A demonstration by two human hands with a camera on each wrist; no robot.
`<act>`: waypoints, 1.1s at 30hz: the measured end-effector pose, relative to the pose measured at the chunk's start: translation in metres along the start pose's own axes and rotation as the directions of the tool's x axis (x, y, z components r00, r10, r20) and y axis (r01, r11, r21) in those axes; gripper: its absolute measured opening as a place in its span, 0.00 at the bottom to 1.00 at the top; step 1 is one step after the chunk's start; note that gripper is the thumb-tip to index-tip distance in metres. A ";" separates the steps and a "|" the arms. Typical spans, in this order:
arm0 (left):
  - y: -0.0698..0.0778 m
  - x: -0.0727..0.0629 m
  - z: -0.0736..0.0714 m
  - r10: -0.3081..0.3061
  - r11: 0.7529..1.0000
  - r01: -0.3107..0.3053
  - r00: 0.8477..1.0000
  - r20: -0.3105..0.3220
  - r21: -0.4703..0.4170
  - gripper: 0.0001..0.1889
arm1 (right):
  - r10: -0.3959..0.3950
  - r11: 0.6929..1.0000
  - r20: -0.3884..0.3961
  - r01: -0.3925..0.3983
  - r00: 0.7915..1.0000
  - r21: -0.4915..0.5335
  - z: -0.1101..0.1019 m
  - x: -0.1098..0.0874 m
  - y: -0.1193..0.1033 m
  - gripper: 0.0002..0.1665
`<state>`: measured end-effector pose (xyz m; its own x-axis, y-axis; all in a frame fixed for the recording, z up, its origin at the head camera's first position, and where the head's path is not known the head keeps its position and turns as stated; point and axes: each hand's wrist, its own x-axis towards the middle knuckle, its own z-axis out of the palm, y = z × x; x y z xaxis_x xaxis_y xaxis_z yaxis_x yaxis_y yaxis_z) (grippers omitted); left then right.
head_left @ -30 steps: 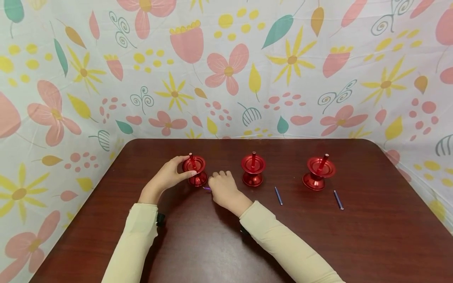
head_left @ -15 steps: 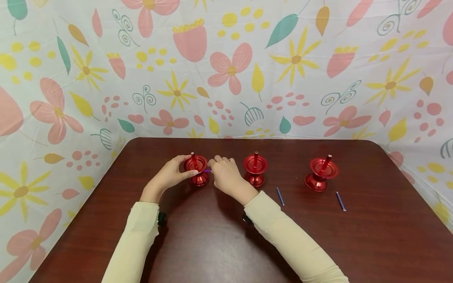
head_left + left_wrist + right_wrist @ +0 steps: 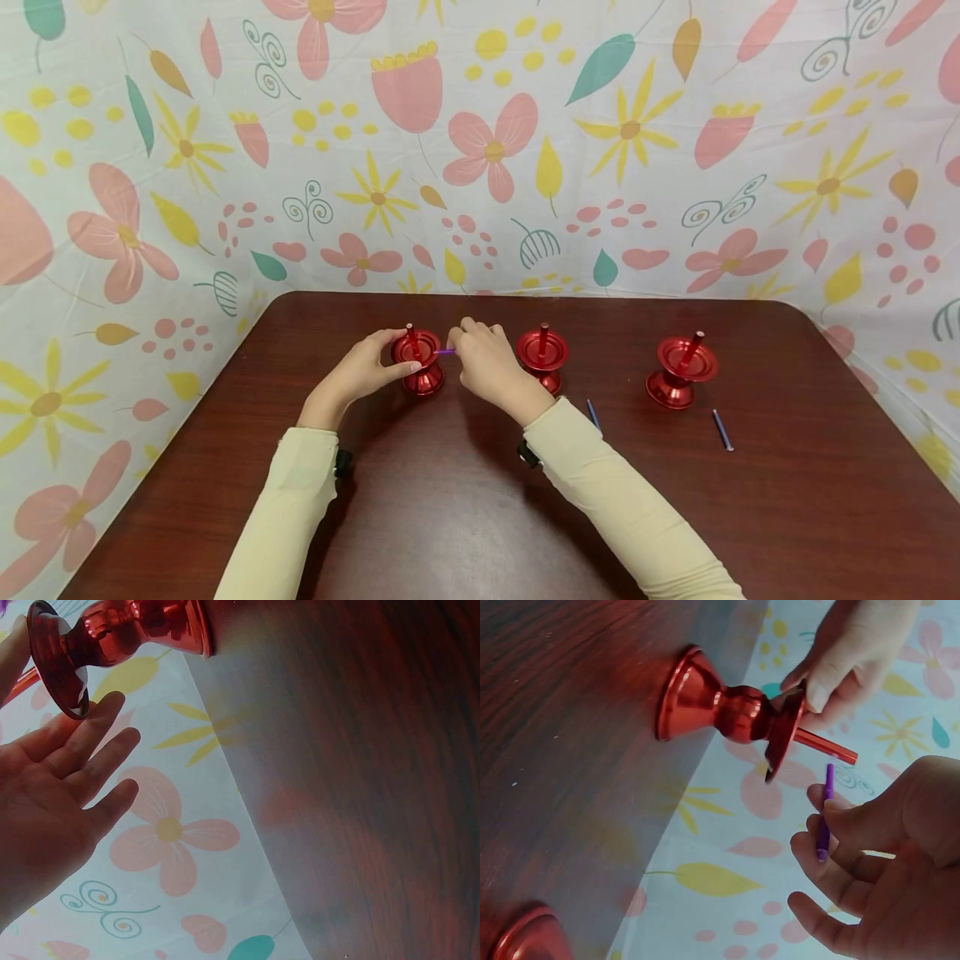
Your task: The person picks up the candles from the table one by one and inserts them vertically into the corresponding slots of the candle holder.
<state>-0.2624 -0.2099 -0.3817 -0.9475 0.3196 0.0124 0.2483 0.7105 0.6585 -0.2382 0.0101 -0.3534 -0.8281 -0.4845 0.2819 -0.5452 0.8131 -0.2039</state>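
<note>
On the left part of the table stands a shiny red candle holder (image 3: pixel 424 383), with a dish and a thin upright tube. My left hand (image 3: pixel 356 371) holds its dish by the rim, thumb on the near side. The left wrist view has the fingers at the dish rim (image 3: pixel 78 714). My right hand (image 3: pixel 487 362) pinches a slim purple candle (image 3: pixel 826 814) between thumb and fingers. The candle's thin end is close to the tube (image 3: pixel 829 745) in the right wrist view, lying across rather than in line with it.
A second red candle holder (image 3: pixel 542 350) stands just right of my right hand, a third (image 3: pixel 678 379) farther right. Two slim blue candles lie on the table (image 3: pixel 420 517): one (image 3: pixel 593 414) beside my right sleeve, another (image 3: pixel 722 430) farther right. A floral cloth (image 3: pixel 480 233) hangs behind.
My right hand has raised the purple candle from beside the holder's base to dish height and shifted slightly right. My left hand keeps its grip on the rim.
</note>
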 end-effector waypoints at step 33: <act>-0.002 0.002 0.000 0.025 1.000 -0.025 1.000 0.009 0.002 0.38 | 0.154 0.666 -0.233 0.074 0.960 0.743 0.003 0.048 -0.015 0.09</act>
<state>-0.2647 -0.2108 -0.3829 -0.9393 0.3424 0.0221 0.2719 0.7037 0.6564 -0.2699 -0.0260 -0.3394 -0.8487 -0.2647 0.4579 -0.5207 0.2661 -0.8112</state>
